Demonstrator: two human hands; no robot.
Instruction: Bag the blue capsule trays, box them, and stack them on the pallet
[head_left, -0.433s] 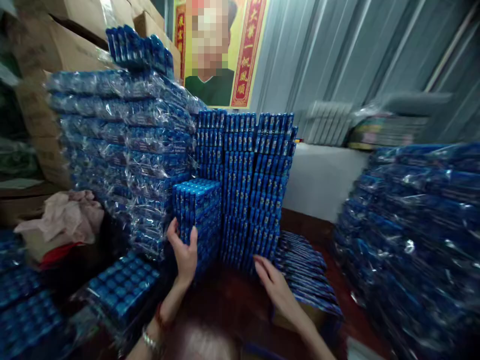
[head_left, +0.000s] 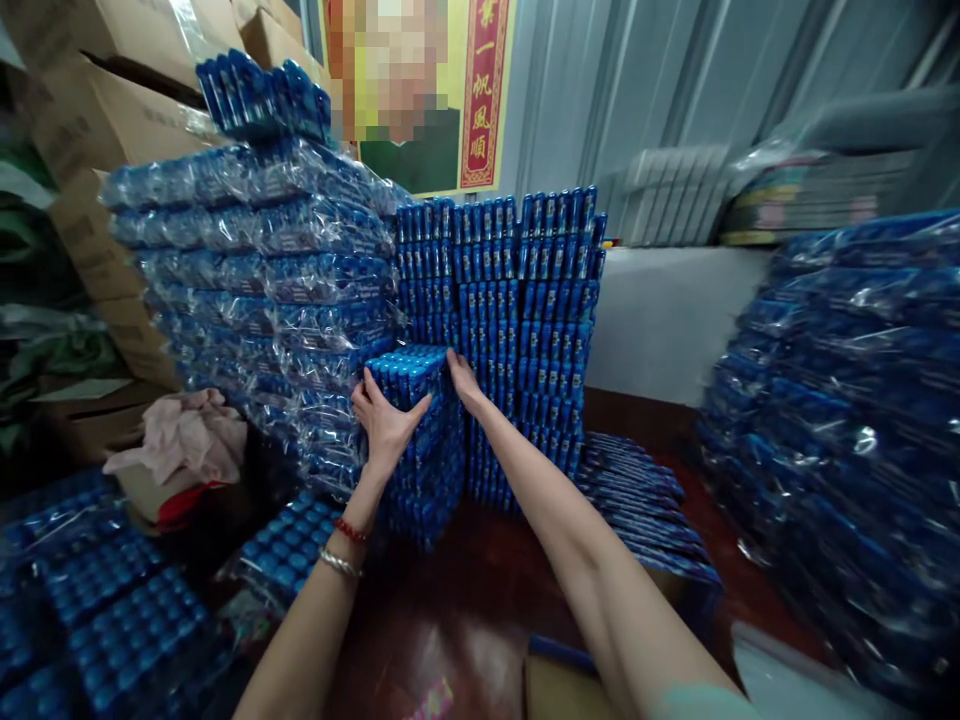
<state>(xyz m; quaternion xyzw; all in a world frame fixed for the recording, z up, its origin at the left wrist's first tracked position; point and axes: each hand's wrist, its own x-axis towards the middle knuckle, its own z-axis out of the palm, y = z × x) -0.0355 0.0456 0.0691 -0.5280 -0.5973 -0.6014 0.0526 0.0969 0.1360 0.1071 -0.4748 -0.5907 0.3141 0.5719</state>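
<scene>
A block of blue cylindrical items point(head_left: 409, 362) tops a low stack in the middle of the view. My left hand point(head_left: 386, 425) is at its near left corner, fingers on the left side and thumb spread across the front. At the right side of the same block is my right hand point(head_left: 463, 382), its fingertips near the top edge. Behind it rises a taller stack of blue items point(head_left: 525, 340). Plastic-wrapped blue packs point(head_left: 322, 285) are piled high on the left, with a loose group of blue items point(head_left: 259, 95) on top.
Wrapped blue packs point(head_left: 847, 450) form a pile at the right. Flat blue packaging point(head_left: 637, 500) lies on the floor beside the tall stack. Cardboard boxes point(head_left: 142, 100), a pink cloth point(head_left: 193, 435) and more blue packs point(head_left: 127, 600) are on the left. An open box point(head_left: 566, 690) sits low in front.
Both hands have moved up to the low stack's top block; my right hand has come in from the lower right. The view has shifted somewhat.
</scene>
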